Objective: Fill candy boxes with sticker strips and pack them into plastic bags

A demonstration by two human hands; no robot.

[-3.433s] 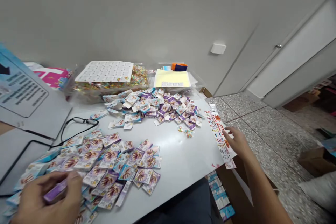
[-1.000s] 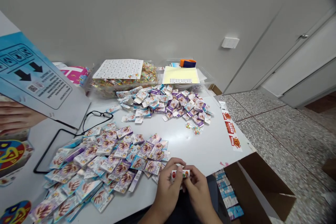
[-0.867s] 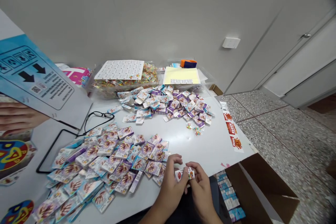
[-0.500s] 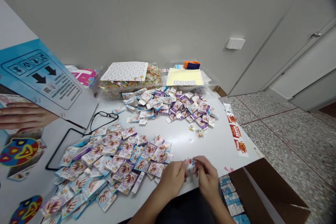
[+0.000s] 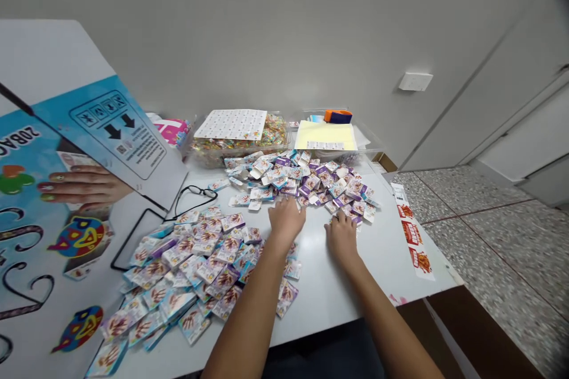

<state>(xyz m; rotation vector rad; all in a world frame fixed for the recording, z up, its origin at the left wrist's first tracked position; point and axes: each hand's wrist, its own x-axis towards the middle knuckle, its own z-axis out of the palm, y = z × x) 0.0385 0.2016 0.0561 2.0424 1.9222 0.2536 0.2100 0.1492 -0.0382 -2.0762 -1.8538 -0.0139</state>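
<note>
White table (image 5: 338, 284) against a grey wall; speckled floor right of it. We take the far heap of small boxes (image 5: 302, 180) as landmark. Our left hand (image 5: 285, 219) lies palm down at its near edge, fingers loosely together, touching the boxes; whether it grips one we cannot tell. Our right hand (image 5: 341, 235) rests just right of that, fingertips at the heap's near-right corner, grip likewise unclear. Sticker strip (image 5: 411, 231) lies right of the heap; glasses (image 5: 195, 194) lie left of it.
</note>
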